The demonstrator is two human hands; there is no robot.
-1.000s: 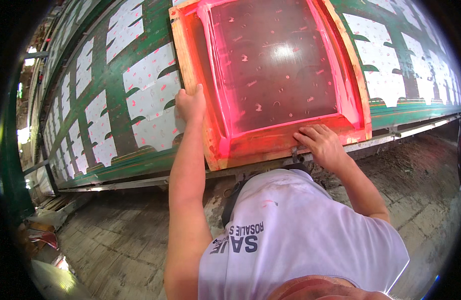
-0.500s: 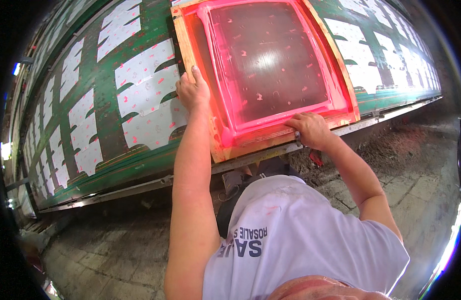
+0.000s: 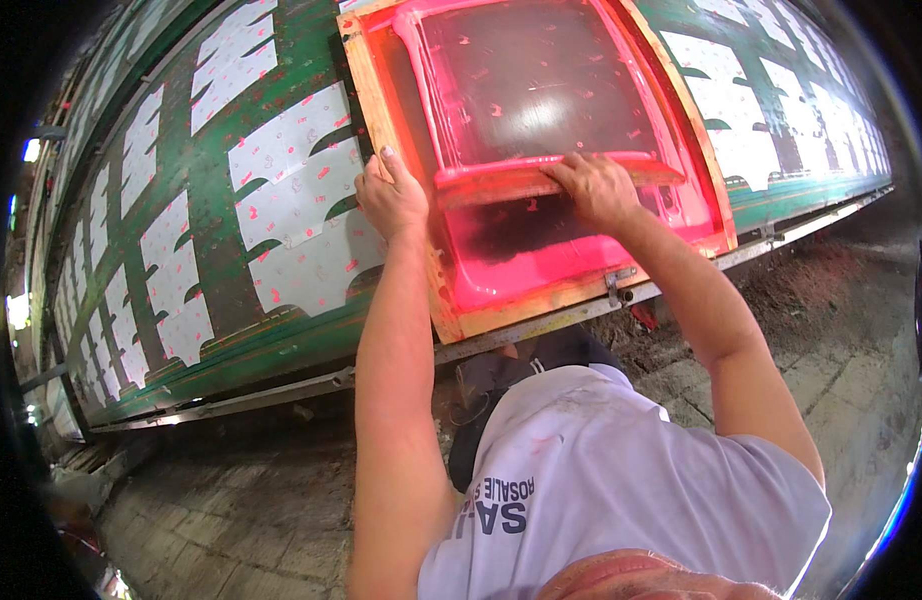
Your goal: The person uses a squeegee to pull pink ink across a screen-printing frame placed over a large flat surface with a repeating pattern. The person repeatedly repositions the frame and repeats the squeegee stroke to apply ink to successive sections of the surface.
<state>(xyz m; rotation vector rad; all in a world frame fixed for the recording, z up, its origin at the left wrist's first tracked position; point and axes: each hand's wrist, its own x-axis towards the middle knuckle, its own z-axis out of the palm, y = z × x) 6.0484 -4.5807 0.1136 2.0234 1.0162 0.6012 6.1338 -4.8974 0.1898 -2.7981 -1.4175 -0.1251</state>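
A wooden-framed printing screen [image 3: 369, 110] lies on the long green table, its mesh dark and its borders smeared with bright pink ink [image 3: 501, 287]. My left hand [image 3: 393, 196] is closed round the left side of the frame, thumb on top. With my right hand [image 3: 598, 190] I grip a long squeegee [image 3: 511, 185], which lies crosswise on the mesh below the middle. Pink ink runs along the squeegee's far edge. Between it and the near side of the frame shows a dark, inky patch of mesh.
White cut fabric pieces [image 3: 296, 180] with small pink prints lie in rows on the green table [image 3: 221, 365], left and right of the screen. A metal rail with a small clamp [image 3: 619, 287] runs along the near edge. Below is a paved floor [image 3: 231, 500].
My right hand has moved the squeegee away from the near side of the frame, toward the mesh's middle. My left hand stays on the frame.
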